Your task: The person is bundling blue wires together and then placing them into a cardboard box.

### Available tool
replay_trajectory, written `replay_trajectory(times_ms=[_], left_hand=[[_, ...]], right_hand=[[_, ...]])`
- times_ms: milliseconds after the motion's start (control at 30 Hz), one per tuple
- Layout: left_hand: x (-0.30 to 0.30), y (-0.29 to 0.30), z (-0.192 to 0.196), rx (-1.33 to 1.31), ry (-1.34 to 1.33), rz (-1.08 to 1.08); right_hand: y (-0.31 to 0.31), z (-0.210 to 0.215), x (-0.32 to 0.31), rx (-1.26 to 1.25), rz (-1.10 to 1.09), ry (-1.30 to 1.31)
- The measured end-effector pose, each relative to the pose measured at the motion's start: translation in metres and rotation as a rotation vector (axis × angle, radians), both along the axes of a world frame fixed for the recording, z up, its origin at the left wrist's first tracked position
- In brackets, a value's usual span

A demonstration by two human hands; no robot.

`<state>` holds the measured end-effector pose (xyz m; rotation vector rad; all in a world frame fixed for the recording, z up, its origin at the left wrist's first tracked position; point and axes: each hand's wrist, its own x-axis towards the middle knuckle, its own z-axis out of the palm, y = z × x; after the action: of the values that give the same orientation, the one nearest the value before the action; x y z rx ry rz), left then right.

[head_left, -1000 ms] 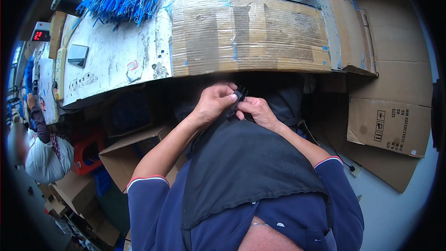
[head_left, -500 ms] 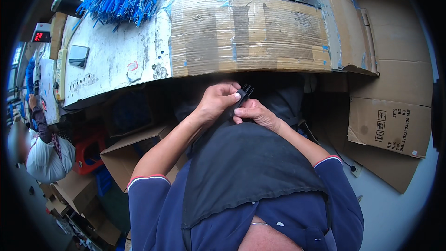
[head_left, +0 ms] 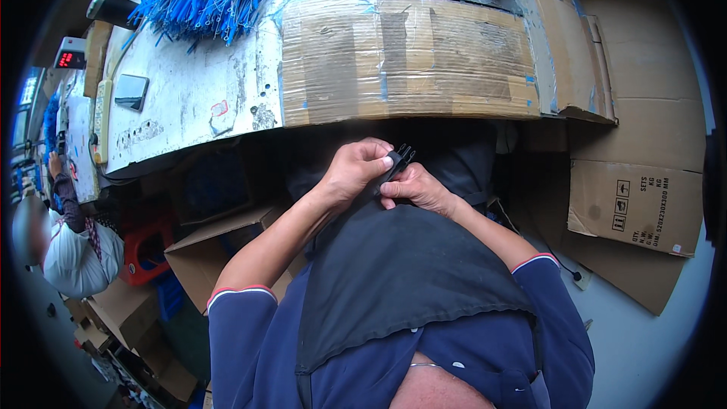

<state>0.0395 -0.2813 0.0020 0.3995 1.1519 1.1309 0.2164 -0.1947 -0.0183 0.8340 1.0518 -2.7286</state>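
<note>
A black plastic side-release buckle (head_left: 407, 154) with prongs sits in front of my waist, on what looks like a black strap. My left hand (head_left: 354, 171) pinches it near its base, thumb on top. Just right of it, my right hand (head_left: 421, 187) is closed with thumb and fingers on the strap below the buckle. The fingers partly cover the strap, and its far end is lost against dark cloth. The black apron (head_left: 401, 273) I wear spreads below both hands.
Ahead stands a workbench topped with cardboard (head_left: 454, 60). Blue wire-like strands (head_left: 208, 0) are heaped at its left, near a phone-like slab (head_left: 131, 92). Cardboard boxes (head_left: 636, 204) stand right. A red stool (head_left: 145, 251) and a person (head_left: 79, 257) are at left.
The buckle has turned slightly, its prongs tipping a little to the right and down. My hands have shifted slightly and keep their hold.
</note>
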Motion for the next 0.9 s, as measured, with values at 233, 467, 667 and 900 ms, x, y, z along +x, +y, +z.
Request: replay_trajectory(times_ms=[233,467,667,900], left_hand=[[-0.002,-0.009,0.005,-0.048,-0.307,0.085],[0.002,-0.011,0.004,0.023,0.115,0.013],[0.005,-0.008,0.0,0.03,0.118,0.041],[0.002,-0.007,-0.001,-0.004,0.008,0.044]], right_hand=[[-0.005,0.005,0.0,0.033,-0.004,0.01],[-0.007,0.004,-0.001,0.128,0.006,-0.001],[-0.009,0.001,-0.005,0.186,0.051,0.028],[-0.009,0.002,-0.01,0.171,0.117,0.019]])
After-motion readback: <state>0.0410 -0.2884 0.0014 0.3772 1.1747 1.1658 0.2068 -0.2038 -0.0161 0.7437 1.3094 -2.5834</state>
